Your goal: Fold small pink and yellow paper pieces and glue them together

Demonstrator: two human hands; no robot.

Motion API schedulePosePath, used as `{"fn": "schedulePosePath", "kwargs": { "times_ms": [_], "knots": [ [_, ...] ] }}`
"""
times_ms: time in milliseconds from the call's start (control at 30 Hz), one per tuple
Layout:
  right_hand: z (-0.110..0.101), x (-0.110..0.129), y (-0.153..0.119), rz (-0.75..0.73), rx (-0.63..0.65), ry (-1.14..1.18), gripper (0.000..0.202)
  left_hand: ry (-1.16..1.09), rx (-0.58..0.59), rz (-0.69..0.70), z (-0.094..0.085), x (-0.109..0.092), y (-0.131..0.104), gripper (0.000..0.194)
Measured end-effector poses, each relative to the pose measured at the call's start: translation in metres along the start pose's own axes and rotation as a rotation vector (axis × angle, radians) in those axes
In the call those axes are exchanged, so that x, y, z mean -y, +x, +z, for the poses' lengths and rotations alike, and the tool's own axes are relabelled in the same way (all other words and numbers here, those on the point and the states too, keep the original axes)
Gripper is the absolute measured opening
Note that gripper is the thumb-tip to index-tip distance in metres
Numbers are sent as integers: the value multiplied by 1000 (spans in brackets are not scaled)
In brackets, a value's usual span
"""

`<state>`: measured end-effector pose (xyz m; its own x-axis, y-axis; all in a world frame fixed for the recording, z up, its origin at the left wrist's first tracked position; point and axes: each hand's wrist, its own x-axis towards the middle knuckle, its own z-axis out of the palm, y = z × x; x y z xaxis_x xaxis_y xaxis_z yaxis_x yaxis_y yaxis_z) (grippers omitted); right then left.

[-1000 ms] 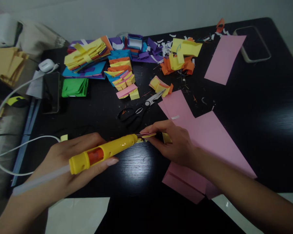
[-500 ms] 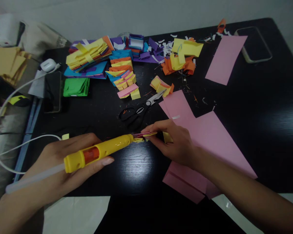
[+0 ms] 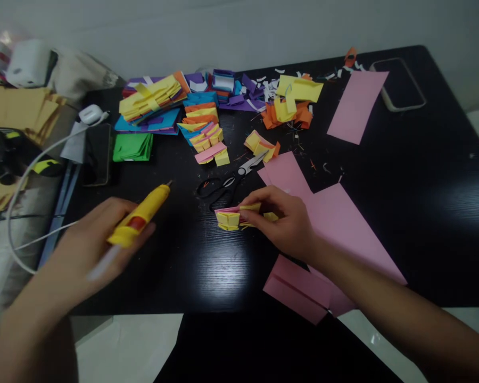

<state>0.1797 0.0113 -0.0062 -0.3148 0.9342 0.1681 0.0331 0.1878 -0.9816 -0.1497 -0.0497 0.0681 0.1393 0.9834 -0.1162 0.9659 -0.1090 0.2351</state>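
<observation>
My left hand is wrapped round a yellow glue gun with a clear glue stick sticking out of its back end. The gun's nozzle points up and to the right, apart from any paper. Between thumb and fingers, my right hand pinches a small folded paper piece, yellow with a pink top edge. Just beyond that piece lies a pair of scissors with black handles. Large pink paper sheets lie beneath and beside my right forearm.
Folded strips in several colours run behind the scissors, near a yellow paper bundle and a green paper stack. Phones rest at the left and far right. A white cable loops along the left side.
The glue gun has moved left, away from the folded paper, and its nozzle now tilts upward. My right hand keeps its pinch on the paper piece. The view has shifted slightly.
</observation>
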Motion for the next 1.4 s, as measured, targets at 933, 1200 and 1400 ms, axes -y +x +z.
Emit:
{"fn": "schedulePosePath", "kwargs": {
  "times_ms": [933, 1200, 1400],
  "knots": [
    [-5, 2, 16, 325, 5, 372, 29, -799, 49, 83, 58, -100, 83, 28],
    [-5, -3, 17, 308, -27, 328, 29, -955, -60, 72, 75, -107, 77, 27],
    [-3, 3, 11, 178, -63, 243, 24, -870, -248, 185, 71, -109, 73, 19]
  ]
}}
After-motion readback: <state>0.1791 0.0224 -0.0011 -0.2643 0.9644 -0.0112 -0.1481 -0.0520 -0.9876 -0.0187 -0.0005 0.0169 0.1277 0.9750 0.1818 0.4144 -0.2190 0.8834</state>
